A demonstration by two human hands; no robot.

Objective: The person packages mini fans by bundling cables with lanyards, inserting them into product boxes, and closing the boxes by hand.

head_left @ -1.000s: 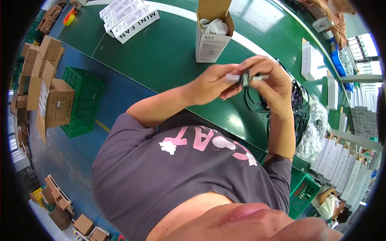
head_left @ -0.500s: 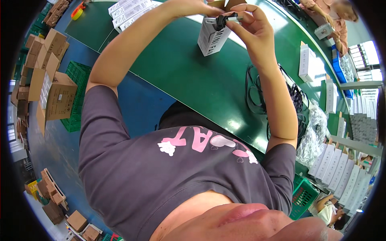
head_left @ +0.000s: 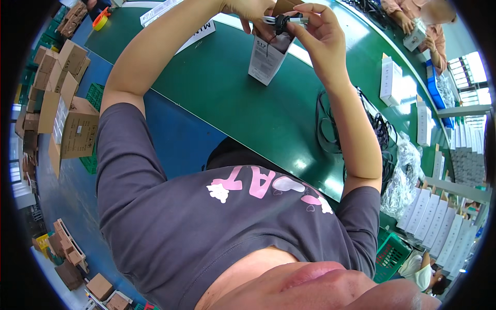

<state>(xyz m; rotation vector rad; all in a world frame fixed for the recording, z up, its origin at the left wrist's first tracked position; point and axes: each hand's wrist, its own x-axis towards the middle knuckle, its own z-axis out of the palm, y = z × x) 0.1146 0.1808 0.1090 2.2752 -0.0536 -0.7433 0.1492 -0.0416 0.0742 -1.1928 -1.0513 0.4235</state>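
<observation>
At the far side of the green table (head_left: 222,98), a small white box (head_left: 265,62) is tilted with its upper end open and a brown cardboard flap (head_left: 287,6) raised. My left hand (head_left: 253,11) is closed on the box at its upper end, with fingers at the opening, partly hidden there. Pinched in my right hand (head_left: 326,39) is a coiled black cable (head_left: 281,24) with a pale plug end, right over the box's opening. Part of the coil hides the inside of the box.
Loose black cables (head_left: 380,124) and clear plastic bags (head_left: 403,175) lie beside my right forearm. White boxes (head_left: 391,80) stand farther right, near a co-worker's hands (head_left: 413,31) holding another box. Orange-yellow tape (head_left: 100,20) sits far left; an open carton (head_left: 80,126) stands beyond the table.
The white box has turned so another printed side shows, and its lower end has shifted slightly nearer. My left hand has moved down toward its opening; the cable remains in my right hand.
</observation>
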